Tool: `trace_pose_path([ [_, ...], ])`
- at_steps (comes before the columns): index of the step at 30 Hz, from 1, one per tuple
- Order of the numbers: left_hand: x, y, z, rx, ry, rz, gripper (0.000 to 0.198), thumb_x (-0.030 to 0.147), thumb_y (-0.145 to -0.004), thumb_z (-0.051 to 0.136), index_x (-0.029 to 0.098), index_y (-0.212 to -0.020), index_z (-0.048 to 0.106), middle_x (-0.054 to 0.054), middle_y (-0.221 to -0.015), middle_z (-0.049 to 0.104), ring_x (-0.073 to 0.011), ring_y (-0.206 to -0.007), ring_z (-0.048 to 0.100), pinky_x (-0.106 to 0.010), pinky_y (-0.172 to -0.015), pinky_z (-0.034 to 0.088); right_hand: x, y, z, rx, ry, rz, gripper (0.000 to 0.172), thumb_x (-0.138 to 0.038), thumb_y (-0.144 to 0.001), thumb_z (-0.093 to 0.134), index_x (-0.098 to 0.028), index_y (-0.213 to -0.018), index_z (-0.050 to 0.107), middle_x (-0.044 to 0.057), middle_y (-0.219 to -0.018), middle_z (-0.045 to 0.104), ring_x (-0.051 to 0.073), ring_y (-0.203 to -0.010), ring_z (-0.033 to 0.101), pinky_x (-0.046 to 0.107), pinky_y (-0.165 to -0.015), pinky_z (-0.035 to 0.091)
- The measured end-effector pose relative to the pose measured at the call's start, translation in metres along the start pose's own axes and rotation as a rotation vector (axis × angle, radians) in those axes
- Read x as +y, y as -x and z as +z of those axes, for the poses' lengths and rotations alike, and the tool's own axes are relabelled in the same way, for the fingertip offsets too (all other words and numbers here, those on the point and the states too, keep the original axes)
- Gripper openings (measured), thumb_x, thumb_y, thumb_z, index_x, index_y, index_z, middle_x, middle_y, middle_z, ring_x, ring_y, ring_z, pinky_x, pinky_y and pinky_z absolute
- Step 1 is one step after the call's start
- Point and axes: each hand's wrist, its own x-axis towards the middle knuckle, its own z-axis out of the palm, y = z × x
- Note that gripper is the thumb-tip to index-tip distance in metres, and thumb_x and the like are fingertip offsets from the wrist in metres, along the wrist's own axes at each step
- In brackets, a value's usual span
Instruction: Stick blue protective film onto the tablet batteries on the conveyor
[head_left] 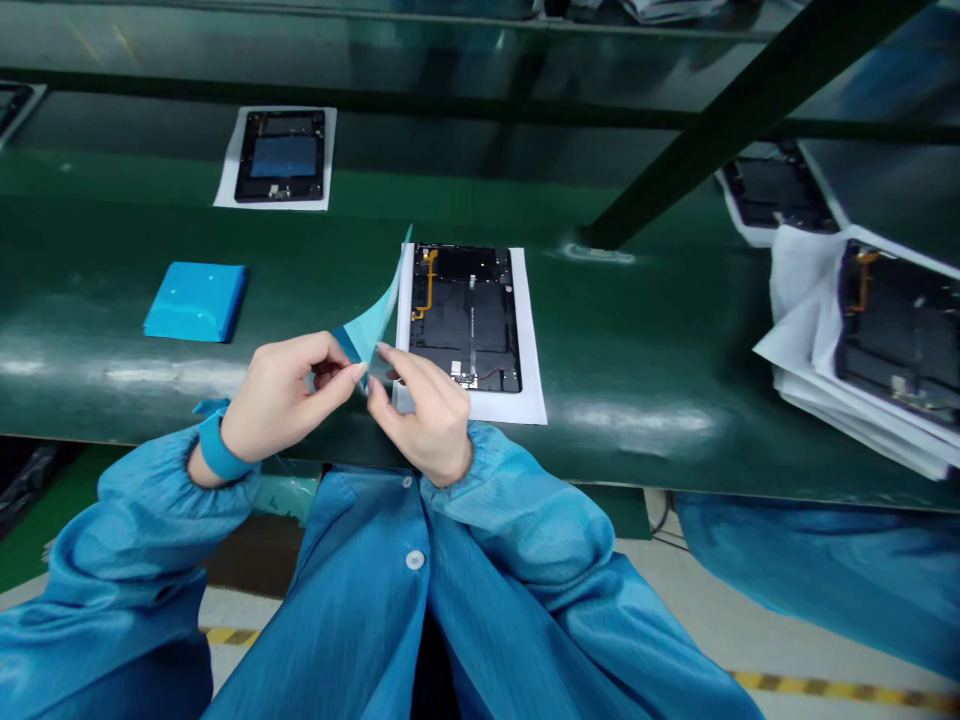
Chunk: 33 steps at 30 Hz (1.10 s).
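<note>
Blue film [371, 326] in half-closed hands [289, 388]

Both of the person's arms, in loose blue sleeves gathered at the cuffs, reach inward toward a thin blue film [373, 325]. The left hand [296, 395], a blue band [219, 447] around its wrist, is left of the film, thumb and curled forefinger pinching its lower corner. The right hand [427, 408] sits right of that corner, thumb and forefinger slightly parted; whether they grip is unclear.
</note>
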Motion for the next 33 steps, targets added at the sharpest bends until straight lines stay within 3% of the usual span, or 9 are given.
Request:
trace_pose_path([
  [6,0.001,-0.004,0.006,0.071,-0.068,0.089,0.02,0.031,-0.094,0.06,0.017,-0.08,0.065,0.0,-0.069,0.064,-0.0114,-0.061,0.056,-0.024,-0.059,0.044,0.0,-0.003,0.003,0.082,0.127,-0.1,0.031,-0.017,-0.096,0.054,-0.021,-0.122,0.072,0.006,-0.113,0.078,0.021,-0.095,0.076,0.037,-0.088,0.063],
  [11,0.002,-0.009,0.009,0.075,-0.03,0.076,0.022,0.03,-0.091,0.063,0.016,-0.074,0.06,0.002,-0.064,0.06,-0.0096,-0.058,0.053,-0.022,-0.056,0.04,0.003,-0.006,-0.003,0.088,0.181,-0.135,0.031,-0.016,-0.097,0.054,-0.023,-0.119,0.073,0.004,-0.105,0.079,0.02,-0.088,0.076,0.036,-0.084,0.063],
  [17,0.004,-0.012,0.007,-0.037,0.02,-0.013,0.017,0.03,-0.093,0.054,0.018,-0.081,0.058,0.001,-0.071,0.058,-0.0114,-0.065,0.051,-0.025,-0.062,0.041,-0.002,-0.009,-0.009,-0.011,-0.06,-0.027,0.032,-0.023,-0.095,0.058,-0.021,-0.125,0.069,0.007,-0.123,0.074,0.022,-0.109,0.072,0.04,-0.097,0.062],
  [25,-0.005,-0.019,0.011,-0.141,0.142,0.062,0.021,0.029,-0.098,0.047,0.018,-0.081,0.051,0.002,-0.072,0.05,-0.0111,-0.064,0.044,-0.025,-0.062,0.037,0.001,-0.014,-0.012,-0.172,-0.424,0.273,0.035,-0.031,-0.09,0.07,-0.019,-0.123,0.072,0.005,-0.11,0.077,0.016,-0.085,0.075,0.028,-0.08,0.065],
  [29,-0.008,-0.02,0.016,-0.101,0.112,0.103,0.02,0.027,-0.098,0.048,0.018,-0.079,0.049,0.002,-0.07,0.049,-0.0105,-0.062,0.042,-0.025,-0.06,0.036,0.006,-0.014,-0.015,-0.202,-0.522,0.342,0.032,-0.031,-0.091,0.069,-0.019,-0.119,0.074,0.005,-0.109,0.078,0.018,-0.091,0.077,0.029,-0.083,0.065],
  [33,-0.009,-0.02,0.022,-0.029,0.066,0.144,0.02,0.021,-0.095,0.05,0.019,-0.076,0.045,0.005,-0.065,0.042,-0.0091,-0.057,0.037,-0.025,-0.057,0.033,0.005,-0.013,-0.012,-0.147,-0.371,0.312,0.02,-0.03,-0.093,0.065,-0.019,-0.104,0.078,0.003,-0.098,0.08,0.016,-0.082,0.076,0.029,-0.08,0.063],
])
